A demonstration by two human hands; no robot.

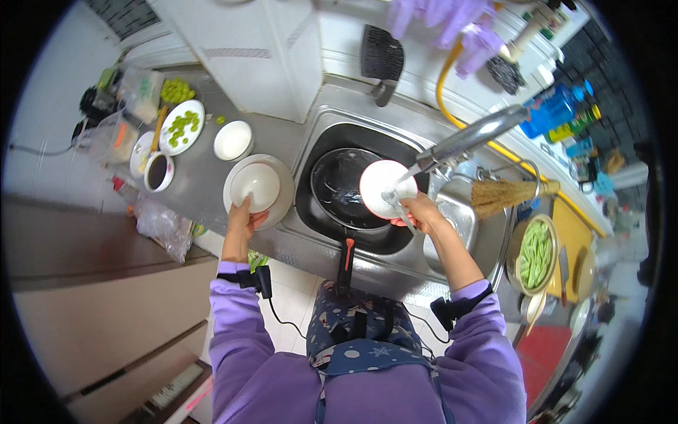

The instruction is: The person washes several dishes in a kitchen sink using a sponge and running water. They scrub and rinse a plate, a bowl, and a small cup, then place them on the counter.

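My left hand (246, 220) grips the near edge of a small white bowl (255, 186), which rests on or just over a larger pale dish (286, 193) on the counter left of the sink. In my right hand (421, 211) is a white bowl with a red rim (378, 193), held beneath the metal faucet (466, 138). Water runs from the spout into this bowl and spills over its near edge. Under it, a black frying pan (339, 180) lies in the black sink basin (310, 222), its black and red handle reaching over the front edge.
At left stand another white bowl (233, 139), a plate of green pieces (170, 139) and a bowl of dark liquid (157, 172). A straw brush (495, 196) lies across the right basin. Farther right are a bowl of green beans (536, 254) and a knife (564, 270) on a yellow board (574, 225).
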